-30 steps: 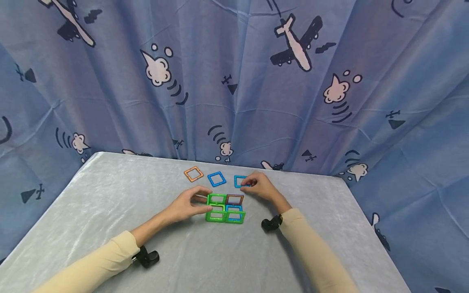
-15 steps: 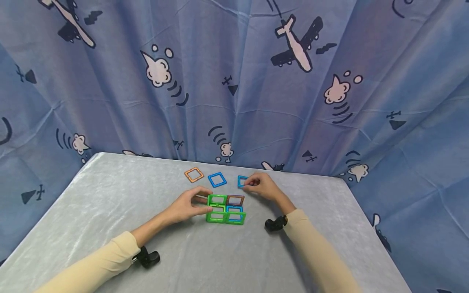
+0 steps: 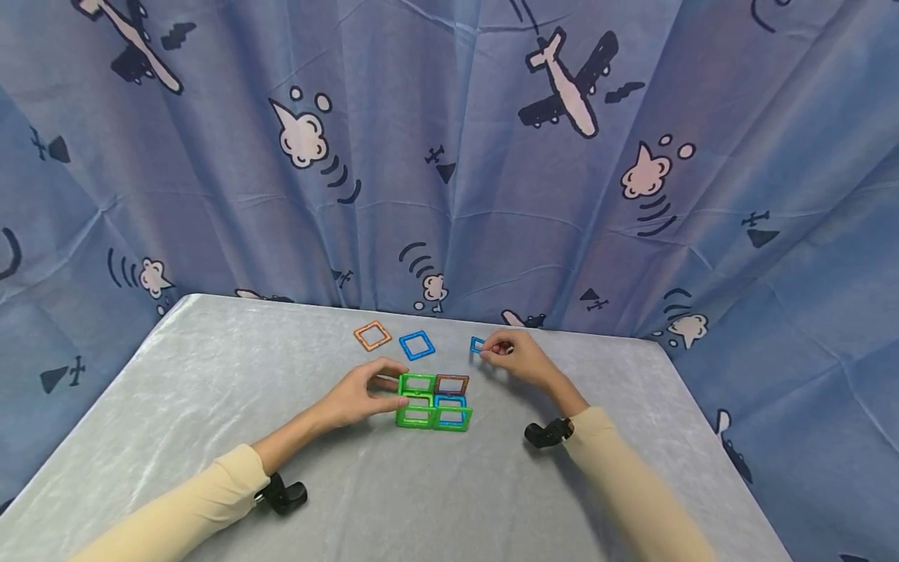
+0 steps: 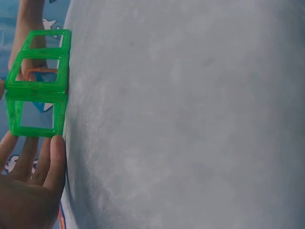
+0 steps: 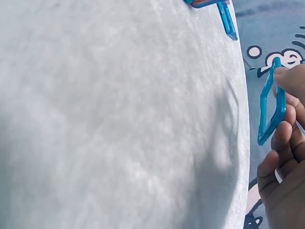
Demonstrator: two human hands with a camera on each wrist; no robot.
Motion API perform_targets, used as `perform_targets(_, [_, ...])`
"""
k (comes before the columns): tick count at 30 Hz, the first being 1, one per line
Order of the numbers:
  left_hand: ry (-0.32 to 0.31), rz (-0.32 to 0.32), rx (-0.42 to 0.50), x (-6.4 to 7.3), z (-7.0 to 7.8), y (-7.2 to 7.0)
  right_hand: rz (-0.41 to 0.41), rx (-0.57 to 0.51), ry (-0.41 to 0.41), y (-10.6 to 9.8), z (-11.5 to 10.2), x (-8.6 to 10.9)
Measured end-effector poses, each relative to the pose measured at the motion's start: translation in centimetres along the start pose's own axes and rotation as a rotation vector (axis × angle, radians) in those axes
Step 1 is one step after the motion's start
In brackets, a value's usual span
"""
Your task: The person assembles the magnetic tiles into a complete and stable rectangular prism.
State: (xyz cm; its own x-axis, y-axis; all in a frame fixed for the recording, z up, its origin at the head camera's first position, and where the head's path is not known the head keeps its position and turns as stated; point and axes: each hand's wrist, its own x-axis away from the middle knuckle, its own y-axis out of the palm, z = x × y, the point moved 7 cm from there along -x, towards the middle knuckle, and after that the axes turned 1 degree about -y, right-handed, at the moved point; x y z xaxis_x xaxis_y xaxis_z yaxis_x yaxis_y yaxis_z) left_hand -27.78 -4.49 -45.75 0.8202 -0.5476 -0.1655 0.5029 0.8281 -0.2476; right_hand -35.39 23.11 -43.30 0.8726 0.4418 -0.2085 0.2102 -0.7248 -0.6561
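A structure of see-through magnetic tiles point(image 3: 433, 419) stands on the table, mostly green, with a brown tile point(image 3: 452, 377) at its back right and a blue one point(image 3: 449, 396) inside. My left hand point(image 3: 351, 396) holds its left end, thumb at the front and fingers behind. My right hand point(image 3: 520, 357) pinches a loose blue square magnetic tile point(image 5: 272, 125) between thumb and fingers, to the right of and behind the structure. That tile is tilted and partly covered by the fingers. In the left wrist view, fingertips meet the end of the green frames point(image 4: 33, 86).
Behind the structure, an orange square tile point(image 3: 383, 329) and another blue square tile point(image 3: 428, 341) lie flat and apart. A pale cloth covers the table point(image 3: 393, 499). A blue patterned curtain point(image 3: 477, 195) hangs along its far edge.
My right hand has drawn the blue tile to the right, away from the other loose tiles, and tilted it up. The left hand and the structure have stayed in place.
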Motion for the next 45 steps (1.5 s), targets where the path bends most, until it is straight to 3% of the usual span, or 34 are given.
perform_targets(12, [-0.003, -0.01, -0.002, -0.1, 0.0, 0.1, 0.026, -0.009, -0.061, -0.9, -1.6, 2.5])
perform_targets(24, [-0.004, 0.001, -0.021, -0.2, -0.1, -0.2, 0.054, -0.004, 0.017, -1.1, -2.5, 4.4])
perform_targets(40, [-0.016, -0.005, -0.012, 0.0, -0.1, -0.1, 0.042, 0.008, -0.007, -0.7, -3.2, 5.6])
perform_targets(45, [-0.011, -0.005, -0.013, -0.1, -0.2, -0.1, 0.028, -0.008, -0.01, -0.7, -4.6, 6.0])
